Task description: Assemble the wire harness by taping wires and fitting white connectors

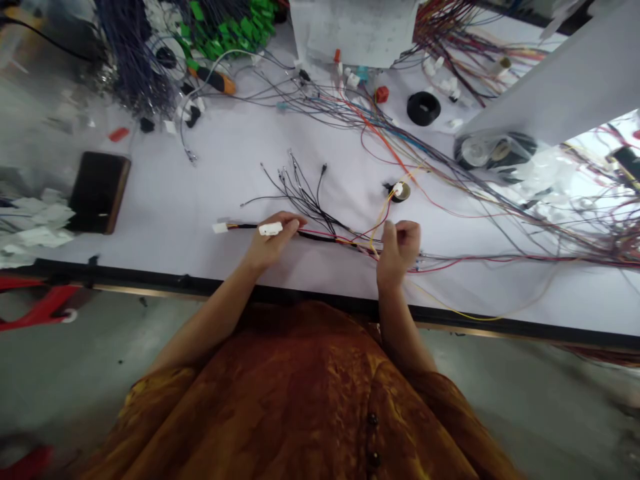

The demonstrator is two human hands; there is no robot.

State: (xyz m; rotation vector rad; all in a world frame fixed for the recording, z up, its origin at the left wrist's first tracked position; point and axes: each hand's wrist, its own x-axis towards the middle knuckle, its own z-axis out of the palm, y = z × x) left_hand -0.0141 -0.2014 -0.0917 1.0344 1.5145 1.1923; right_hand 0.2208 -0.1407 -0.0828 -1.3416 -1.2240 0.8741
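Right hand (399,253) on wire bundle (320,237) (fingertips' hold unclear).

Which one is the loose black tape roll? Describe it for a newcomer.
Find the big white panel at the top centre of the view, then look just beyond its lower right corner. The black tape roll lies there, right of a small red connector. Unlike the rolls in the clear plastic bag farther right, it is unbagged, with a thick black ring.
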